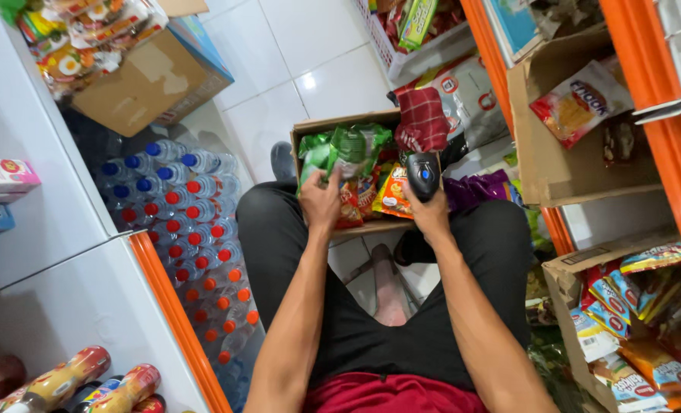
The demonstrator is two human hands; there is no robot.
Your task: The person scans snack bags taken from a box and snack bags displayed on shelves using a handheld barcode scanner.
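I sit with an open cardboard box of snack packets resting across my knees. My left hand grips a strip of green snack packets lifted out of the box. My right hand is shut on a black handheld barcode scanner with a blue button, held over the orange and red packets in the box. A red checked cloth lies at the box's far right corner.
Packs of water bottles with blue, red and orange caps stand at my left beside a white cabinet with orange trim. Orange shelving at right holds cardboard boxes of snack packets. White floor tiles lie ahead.
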